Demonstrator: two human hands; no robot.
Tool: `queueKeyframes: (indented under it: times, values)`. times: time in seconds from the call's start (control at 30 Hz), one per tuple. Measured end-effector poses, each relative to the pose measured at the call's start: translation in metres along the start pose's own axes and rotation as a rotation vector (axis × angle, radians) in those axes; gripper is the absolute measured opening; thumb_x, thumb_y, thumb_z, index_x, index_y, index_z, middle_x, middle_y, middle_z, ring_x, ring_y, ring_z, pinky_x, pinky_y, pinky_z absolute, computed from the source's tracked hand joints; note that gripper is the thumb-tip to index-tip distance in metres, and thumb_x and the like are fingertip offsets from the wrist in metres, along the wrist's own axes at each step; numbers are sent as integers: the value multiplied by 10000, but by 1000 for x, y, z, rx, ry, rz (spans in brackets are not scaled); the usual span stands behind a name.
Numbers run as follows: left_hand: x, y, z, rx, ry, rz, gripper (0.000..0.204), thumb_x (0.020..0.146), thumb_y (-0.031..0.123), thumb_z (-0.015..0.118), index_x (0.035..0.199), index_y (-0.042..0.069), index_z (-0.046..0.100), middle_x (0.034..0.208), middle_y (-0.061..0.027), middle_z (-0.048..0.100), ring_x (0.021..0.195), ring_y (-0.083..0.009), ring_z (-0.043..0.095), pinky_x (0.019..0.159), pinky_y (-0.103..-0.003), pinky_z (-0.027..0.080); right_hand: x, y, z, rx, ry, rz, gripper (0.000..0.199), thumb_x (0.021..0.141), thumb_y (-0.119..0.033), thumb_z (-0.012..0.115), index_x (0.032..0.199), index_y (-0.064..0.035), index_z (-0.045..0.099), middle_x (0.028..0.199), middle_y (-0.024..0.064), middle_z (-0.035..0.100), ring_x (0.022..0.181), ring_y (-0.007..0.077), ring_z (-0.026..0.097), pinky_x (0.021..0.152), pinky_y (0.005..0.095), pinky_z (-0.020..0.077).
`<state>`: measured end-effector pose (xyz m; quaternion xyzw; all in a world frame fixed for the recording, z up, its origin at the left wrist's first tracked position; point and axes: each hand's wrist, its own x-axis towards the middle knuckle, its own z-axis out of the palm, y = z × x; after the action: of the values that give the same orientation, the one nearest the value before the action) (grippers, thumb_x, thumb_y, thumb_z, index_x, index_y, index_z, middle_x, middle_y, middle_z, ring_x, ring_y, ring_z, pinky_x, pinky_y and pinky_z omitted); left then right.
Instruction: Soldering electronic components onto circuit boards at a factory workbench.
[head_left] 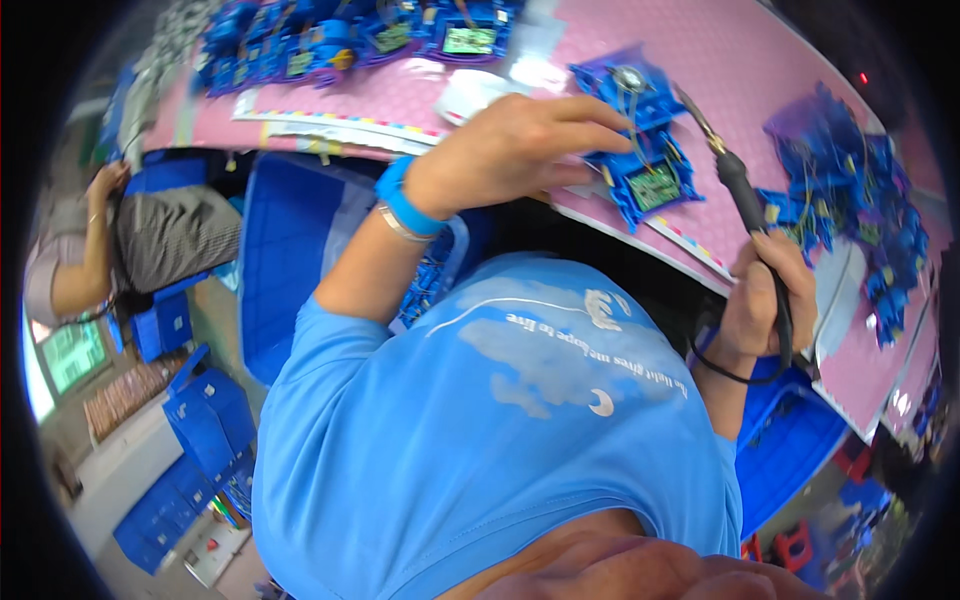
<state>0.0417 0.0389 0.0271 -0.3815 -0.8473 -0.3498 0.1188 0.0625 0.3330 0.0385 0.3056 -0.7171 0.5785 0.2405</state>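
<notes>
My right hand [768, 300] is wrapped round the dark handle of a soldering iron [741, 190]. Its metal tip points up and to the left, beside an opened blue plastic casing and apart from it. That casing [655, 108] lies on the pink bench mat; its lower half carries a green circuit board [655, 187], and thin wires run up to a round silvery part [628, 79] in the upper half. Over the casing's left edge reaches my left hand [525, 145], fingers stretched and apart, with nothing visible in them. Whether its fingertips touch the casing I cannot tell.
More blue casings with boards stand along the far left of the pink mat [720, 60]; another pile [850, 180] lies at the right. Blue bins [290, 260] stand below the bench edge. A person [90, 240] sits at the left. The iron's cord loops by my right wrist.
</notes>
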Motion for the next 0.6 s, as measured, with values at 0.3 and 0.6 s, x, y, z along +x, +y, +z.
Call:
queueKeyframes:
  times: [0.3, 0.6]
  values:
    - [20, -43, -40, 586, -136, -35, 312, 819, -16, 666, 1118, 76, 662, 1100, -82, 688, 761, -307, 715, 647, -391, 571, -15, 1, -16, 109, 91, 22, 281, 850, -4, 579, 1094, 117, 648, 677, 137, 559, 595, 171, 506, 562, 310, 392]
    - [2, -67, -88, 684, -186, -109, 303, 773, -27, 731, 1051, 82, 676, 1072, -79, 706, 893, -320, 716, 726, -385, 585, -20, 8, -22, 157, 54, 9, 274, 900, -3, 540, 1095, 164, 635, 852, 189, 630, 629, 159, 499, 614, 291, 435]
